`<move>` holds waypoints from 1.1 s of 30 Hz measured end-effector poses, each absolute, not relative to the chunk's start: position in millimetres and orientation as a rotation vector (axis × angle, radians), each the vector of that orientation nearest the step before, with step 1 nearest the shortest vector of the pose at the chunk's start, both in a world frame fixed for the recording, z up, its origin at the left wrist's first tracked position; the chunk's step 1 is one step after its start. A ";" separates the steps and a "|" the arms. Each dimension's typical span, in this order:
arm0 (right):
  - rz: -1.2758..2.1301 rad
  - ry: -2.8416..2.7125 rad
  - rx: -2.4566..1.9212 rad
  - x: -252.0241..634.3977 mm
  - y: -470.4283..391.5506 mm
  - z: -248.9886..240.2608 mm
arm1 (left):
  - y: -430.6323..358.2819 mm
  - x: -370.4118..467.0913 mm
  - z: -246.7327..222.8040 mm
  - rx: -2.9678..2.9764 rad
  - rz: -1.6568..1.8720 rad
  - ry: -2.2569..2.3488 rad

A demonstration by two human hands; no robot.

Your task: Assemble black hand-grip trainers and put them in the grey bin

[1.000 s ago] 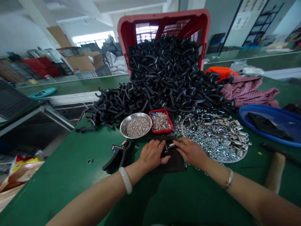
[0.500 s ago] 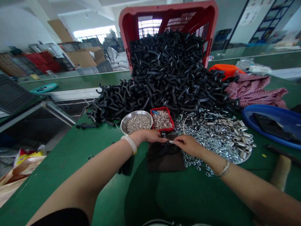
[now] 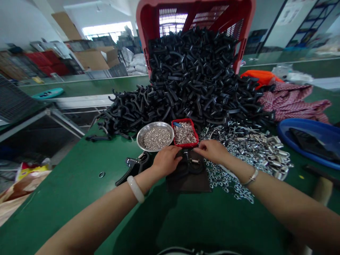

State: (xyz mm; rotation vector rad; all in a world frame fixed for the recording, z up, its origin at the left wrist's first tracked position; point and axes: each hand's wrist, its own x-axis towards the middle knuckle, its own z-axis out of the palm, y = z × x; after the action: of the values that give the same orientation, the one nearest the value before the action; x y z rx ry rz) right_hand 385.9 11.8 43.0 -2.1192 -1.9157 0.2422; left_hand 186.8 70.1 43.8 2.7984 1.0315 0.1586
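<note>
A black hand-grip part (image 3: 196,169) with a coil spring (image 3: 195,161) across it and a metal bolt (image 3: 186,154) lies on a dark square plate (image 3: 188,186). My left hand (image 3: 166,160) is at the left of the part, thumb and fingers apart, with nothing visible between them. On the other side, my right hand (image 3: 213,151) has its thumb and finger drawn together just above the spring. What they pinch, if anything, is too small to make out. A red tray of small metal pins (image 3: 197,137) and a metal bowl of small fittings (image 3: 138,141) stand just beyond my hands.
Behind, black plastic parts (image 3: 191,78) spill from a tipped red crate (image 3: 142,35). Rings and springs (image 3: 239,166) are heaped on the right, near a blue basin (image 3: 281,124) and a hammer (image 3: 322,189). Another spring-fitted black grip (image 3: 135,164) and a ring (image 3: 101,174) lie left.
My fingers have come off the coil spring, which now sits on the black part. My hands have moved apart, the left one to the left. The camera view has shifted slightly.
</note>
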 end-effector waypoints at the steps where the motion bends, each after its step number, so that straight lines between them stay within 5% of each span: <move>1: 0.177 -1.924 -2.088 383.0 20.7 46.6 | 72.2 182.6 47.7 2.809 0.163 1.028; 7: 0.066 -1.975 -2.208 358.3 85.7 60.5 | 106.2 162.4 69.4 2.732 0.061 1.442; 13: 0.114 -1.871 -2.369 366.3 129.2 51.0 | 90.7 181.6 61.6 2.777 0.067 0.946; 22: 0.301 -1.725 -2.149 380.2 118.7 51.8 | 85.5 199.3 31.4 2.686 0.029 0.962; 28: 0.939 -1.000 -1.549 386.8 76.7 42.2 | 89.4 198.7 27.4 2.593 0.023 0.993; 33: 0.877 -0.881 -1.549 377.7 91.6 33.6 | 87.2 198.9 29.6 2.574 0.031 1.011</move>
State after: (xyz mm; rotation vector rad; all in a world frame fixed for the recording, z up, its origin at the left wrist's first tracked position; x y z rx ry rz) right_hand 377.7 91.6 33.6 -1.5488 -0.8809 0.8766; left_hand 198.9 87.2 29.6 2.5740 1.0110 0.0308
